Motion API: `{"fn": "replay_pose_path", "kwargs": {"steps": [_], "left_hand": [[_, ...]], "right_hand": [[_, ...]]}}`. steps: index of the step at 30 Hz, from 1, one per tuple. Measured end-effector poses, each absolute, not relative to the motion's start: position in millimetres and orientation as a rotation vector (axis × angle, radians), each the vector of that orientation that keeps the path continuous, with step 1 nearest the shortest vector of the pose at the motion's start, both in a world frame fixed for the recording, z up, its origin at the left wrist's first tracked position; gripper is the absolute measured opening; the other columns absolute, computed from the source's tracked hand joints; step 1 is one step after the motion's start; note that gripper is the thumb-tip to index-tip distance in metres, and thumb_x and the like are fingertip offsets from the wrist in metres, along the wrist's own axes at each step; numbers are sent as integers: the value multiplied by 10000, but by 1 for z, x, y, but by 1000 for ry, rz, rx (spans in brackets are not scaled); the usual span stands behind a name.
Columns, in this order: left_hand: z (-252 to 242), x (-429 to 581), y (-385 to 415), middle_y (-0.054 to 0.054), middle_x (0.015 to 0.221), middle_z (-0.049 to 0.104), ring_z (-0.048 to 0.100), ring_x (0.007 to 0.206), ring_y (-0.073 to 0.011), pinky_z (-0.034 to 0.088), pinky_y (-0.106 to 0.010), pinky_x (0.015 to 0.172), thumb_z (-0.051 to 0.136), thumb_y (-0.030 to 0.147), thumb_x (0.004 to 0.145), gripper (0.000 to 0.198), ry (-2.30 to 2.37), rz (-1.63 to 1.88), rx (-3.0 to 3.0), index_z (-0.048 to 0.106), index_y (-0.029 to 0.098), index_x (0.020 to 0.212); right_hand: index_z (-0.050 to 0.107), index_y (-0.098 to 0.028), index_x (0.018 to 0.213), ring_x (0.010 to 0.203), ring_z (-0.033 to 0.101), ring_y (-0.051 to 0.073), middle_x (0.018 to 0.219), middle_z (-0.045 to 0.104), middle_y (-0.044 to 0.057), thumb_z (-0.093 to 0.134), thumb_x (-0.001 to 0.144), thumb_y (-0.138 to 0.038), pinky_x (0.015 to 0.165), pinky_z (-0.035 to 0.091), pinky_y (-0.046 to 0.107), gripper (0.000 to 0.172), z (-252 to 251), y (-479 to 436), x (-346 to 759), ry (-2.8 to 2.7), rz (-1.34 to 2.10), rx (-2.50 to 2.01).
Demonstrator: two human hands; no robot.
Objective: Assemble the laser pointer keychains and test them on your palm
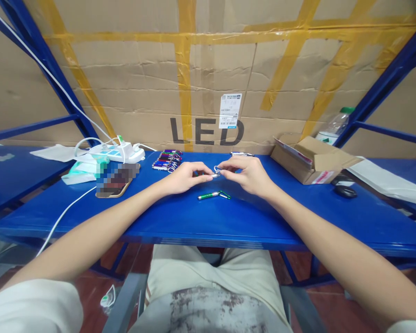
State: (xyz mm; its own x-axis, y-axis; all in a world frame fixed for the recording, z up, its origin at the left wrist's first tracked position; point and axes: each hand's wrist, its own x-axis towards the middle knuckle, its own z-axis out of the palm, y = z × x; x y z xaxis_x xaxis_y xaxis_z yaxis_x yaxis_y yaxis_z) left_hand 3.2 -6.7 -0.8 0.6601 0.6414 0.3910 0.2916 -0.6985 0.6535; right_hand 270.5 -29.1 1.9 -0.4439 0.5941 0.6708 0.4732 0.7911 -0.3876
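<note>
My left hand and my right hand meet over the middle of the blue table. Between their pinched fingertips is a small silver keychain flashlight with a metal ring; both hands grip it. Just in front of the hands a green keychain flashlight with a green clip lies on the table. Behind my left hand sits a row of several coloured keychain flashlights.
A phone, a white power strip with cables and a teal packet lie at the left. An open cardboard box, a plastic bottle and a black mouse are at the right. A taped cardboard wall stands behind.
</note>
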Motion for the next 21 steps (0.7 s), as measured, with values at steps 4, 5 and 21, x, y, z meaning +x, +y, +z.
{"fn": "replay_pose_path", "kwargs": {"steps": [4,5,21], "left_hand": [[0,4,-7,-94,1121,805,712,1002,-225,533,-351,941,733,583,1002,441,702,854,2302,842,176,1132],[0,4,-8,-94,1124,806,713,1007,-224,532,-347,942,735,578,1003,437,700,857,2296,843,175,1134],[1,5,-7,-115,1118,818,725,1035,-248,541,-361,918,794,610,947,478,696,897,2106,848,174,1133]], "right_hand": [[861,-227,1042,780,724,201,894,829,38,733,1000,-319,771,546,340,163,2,-30,270,-2106,190,-777],[861,-228,1042,781,723,202,896,828,40,731,1001,-324,775,546,342,167,2,-30,270,-2107,189,-775],[873,-235,1041,808,698,214,900,808,48,741,992,-406,782,538,354,222,9,-37,267,-2053,323,-848]]}}
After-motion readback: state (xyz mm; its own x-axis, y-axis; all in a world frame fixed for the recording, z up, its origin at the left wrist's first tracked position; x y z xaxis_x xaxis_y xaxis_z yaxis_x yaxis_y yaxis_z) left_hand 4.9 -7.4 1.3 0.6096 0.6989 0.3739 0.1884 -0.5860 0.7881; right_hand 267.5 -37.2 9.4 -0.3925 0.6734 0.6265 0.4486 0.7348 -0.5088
